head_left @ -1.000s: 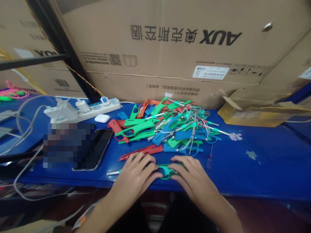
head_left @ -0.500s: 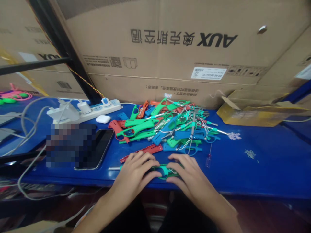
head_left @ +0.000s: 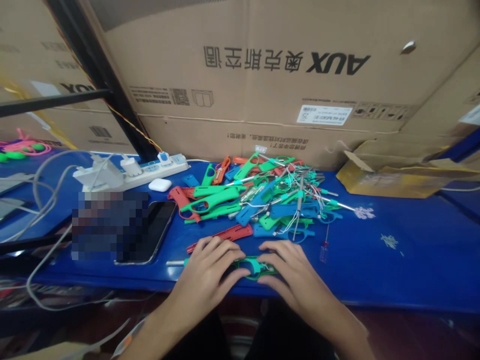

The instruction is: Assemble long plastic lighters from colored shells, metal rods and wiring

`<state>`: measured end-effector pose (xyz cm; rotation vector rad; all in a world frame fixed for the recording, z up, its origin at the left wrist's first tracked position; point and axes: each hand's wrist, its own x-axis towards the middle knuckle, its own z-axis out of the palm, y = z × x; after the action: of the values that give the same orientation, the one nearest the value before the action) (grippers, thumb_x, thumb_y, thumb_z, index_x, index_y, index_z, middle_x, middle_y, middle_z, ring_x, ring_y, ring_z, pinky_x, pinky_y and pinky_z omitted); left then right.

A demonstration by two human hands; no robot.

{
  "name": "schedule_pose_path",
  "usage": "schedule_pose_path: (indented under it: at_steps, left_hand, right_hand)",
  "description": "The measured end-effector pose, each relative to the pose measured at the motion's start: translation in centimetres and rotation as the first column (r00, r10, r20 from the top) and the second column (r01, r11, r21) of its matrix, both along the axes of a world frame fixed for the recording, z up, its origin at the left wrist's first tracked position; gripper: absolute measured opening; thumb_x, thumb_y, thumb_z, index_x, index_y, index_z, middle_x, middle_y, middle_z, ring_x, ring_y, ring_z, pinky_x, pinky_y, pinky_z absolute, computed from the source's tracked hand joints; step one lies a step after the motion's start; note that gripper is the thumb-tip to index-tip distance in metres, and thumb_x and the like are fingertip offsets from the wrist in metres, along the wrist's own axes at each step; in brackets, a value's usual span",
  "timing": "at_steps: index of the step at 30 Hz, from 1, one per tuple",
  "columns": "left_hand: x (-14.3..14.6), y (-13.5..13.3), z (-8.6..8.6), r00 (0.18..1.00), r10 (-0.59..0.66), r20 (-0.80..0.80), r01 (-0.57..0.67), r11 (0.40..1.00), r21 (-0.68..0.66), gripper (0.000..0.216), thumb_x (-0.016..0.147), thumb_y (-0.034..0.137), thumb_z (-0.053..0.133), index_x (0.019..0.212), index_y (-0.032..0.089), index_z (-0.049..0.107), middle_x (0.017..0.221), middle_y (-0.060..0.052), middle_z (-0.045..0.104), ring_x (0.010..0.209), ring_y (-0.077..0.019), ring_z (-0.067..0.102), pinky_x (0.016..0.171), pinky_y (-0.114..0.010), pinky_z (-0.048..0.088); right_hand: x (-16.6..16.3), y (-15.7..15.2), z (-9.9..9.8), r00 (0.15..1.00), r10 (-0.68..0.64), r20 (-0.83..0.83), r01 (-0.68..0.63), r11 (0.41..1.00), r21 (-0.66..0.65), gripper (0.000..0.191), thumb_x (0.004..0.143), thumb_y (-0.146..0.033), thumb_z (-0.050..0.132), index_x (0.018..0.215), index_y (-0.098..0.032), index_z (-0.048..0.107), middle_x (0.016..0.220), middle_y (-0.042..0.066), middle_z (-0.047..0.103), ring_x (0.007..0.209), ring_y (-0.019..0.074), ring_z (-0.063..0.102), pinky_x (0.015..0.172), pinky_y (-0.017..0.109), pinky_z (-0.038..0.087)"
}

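Note:
A green long-nosed lighter [head_left: 255, 267] lies at the table's front edge, its shell open so that inner parts and thin wires show. My left hand [head_left: 212, 272] is curled round its nozzle side, and a metal tube [head_left: 175, 263] sticks out to the left from under it. On the handle end, my right hand [head_left: 290, 270] grips with fingers on the far side and thumb on the near side. Just beyond my left hand is a red lighter shell [head_left: 225, 237]. Past both hands spreads a pile of green, blue and red lighter shells [head_left: 217, 199] with metal tubes and wires.
A small screwdriver [head_left: 324, 251] lies right of my right hand, with small pale pieces [head_left: 389, 241] farther right. To the left are a phone [head_left: 159, 232], a white case [head_left: 160, 185] and a power strip [head_left: 150, 171]. An open yellow-brown box [head_left: 393, 182] stands at the back right.
The view has shifted very slightly. Both hands stay on the green lighter in nearly the same pose, and the pile looks the same.

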<state>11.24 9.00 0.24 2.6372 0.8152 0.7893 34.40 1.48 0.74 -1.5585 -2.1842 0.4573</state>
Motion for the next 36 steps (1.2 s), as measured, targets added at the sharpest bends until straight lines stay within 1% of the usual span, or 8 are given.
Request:
schedule_pose_path:
  at_steps: [3,9,20,23,26,31,34,36]
  left_hand:
    - [-1.0,0.0,0.3,0.999,0.037,0.026,-0.037,0.999,-0.001,0.013,0.102,0.027,0.062,0.114,0.024,0.065,0.109,0.0,0.073,0.1,-0.0192,0.061,0.09,-0.035,0.038]
    - [-2.4,0.2,0.5,0.998,0.055,-0.015,-0.055,0.998,0.017,0.015,0.105,0.024,0.056,0.113,0.025,0.068,0.111,-0.001,0.073,0.101,-0.0192,0.061,0.09,-0.035,0.039]
    - [-1.7,0.4,0.4,0.997,0.072,-0.014,-0.073,0.997,-0.03,0.014,0.104,0.027,0.059,0.098,0.025,0.072,0.101,0.002,0.074,0.092,-0.0177,0.062,0.084,-0.034,0.038]
    - [-1.6,0.6,0.7,0.995,0.086,-0.055,-0.086,0.996,0.015,0.017,0.104,0.028,0.058,0.095,0.025,0.073,0.098,0.001,0.074,0.09,-0.0188,0.061,0.082,-0.035,0.038]
    - [-1.6,0.8,1.2,0.984,0.112,-0.139,-0.105,0.993,0.058,0.016,0.103,0.027,0.059,0.095,0.026,0.073,0.096,0.001,0.073,0.089,-0.0207,0.061,0.082,-0.036,0.038]
    - [-1.3,0.9,2.1,0.955,0.112,-0.276,-0.091,0.992,0.088,0.016,0.102,0.025,0.06,0.092,0.024,0.072,0.096,0.0,0.073,0.09,-0.0224,0.062,0.083,-0.038,0.039]
    - [-0.8,1.2,2.3,0.947,0.107,-0.302,-0.066,0.988,0.142,0.02,0.103,0.025,0.056,0.09,0.022,0.071,0.096,-0.002,0.073,0.092,-0.0224,0.063,0.085,-0.038,0.04]
    - [-0.5,1.5,2.4,0.956,0.058,-0.288,-0.022,0.992,0.128,0.022,0.104,0.026,0.055,0.089,0.022,0.07,0.096,-0.001,0.073,0.092,-0.0214,0.064,0.085,-0.037,0.041]
  right_hand:
    - [0.0,-0.1,-0.1,1.0,-0.007,-0.015,0.007,1.0,-0.015,0.021,0.102,-0.036,0.06,0.122,-0.028,0.06,0.138,0.006,0.057,0.13,0.0252,0.05,0.106,0.044,0.046]
    - [0.1,-0.1,-0.1,0.999,-0.029,-0.026,0.027,0.998,-0.052,0.019,0.102,-0.035,0.06,0.121,-0.03,0.062,0.139,0.004,0.057,0.132,0.0252,0.05,0.108,0.045,0.046]
    - [0.1,-0.1,-0.1,0.999,-0.037,-0.038,0.034,0.997,-0.073,0.02,0.102,-0.036,0.061,0.121,-0.031,0.062,0.139,0.003,0.057,0.131,0.0253,0.05,0.107,0.046,0.046]
    - [0.1,-0.2,-0.2,0.998,-0.05,-0.043,0.047,0.997,-0.058,0.02,0.101,-0.038,0.062,0.12,-0.031,0.063,0.139,0.004,0.058,0.131,0.0258,0.051,0.107,0.047,0.046]
    - [0.0,-0.3,-0.3,0.997,-0.068,-0.04,0.067,0.997,-0.028,0.021,0.102,-0.041,0.06,0.12,-0.031,0.063,0.139,0.005,0.058,0.132,0.0265,0.051,0.108,0.048,0.046]
    - [0.0,-0.3,-0.2,0.997,-0.072,-0.019,0.073,0.997,0.012,0.021,0.103,-0.036,0.058,0.123,-0.03,0.065,0.137,0.007,0.061,0.13,0.0261,0.054,0.107,0.047,0.048]
    - [0.1,-0.3,0.0,0.997,-0.066,-0.03,0.067,0.997,0.031,0.019,0.103,-0.035,0.059,0.119,-0.029,0.067,0.134,0.007,0.063,0.128,0.0252,0.056,0.106,0.044,0.049]
    - [0.2,-0.3,0.1,0.997,-0.062,-0.047,0.063,0.997,0.035,0.017,0.102,-0.034,0.06,0.116,-0.028,0.067,0.133,0.007,0.064,0.127,0.0246,0.057,0.106,0.043,0.049]
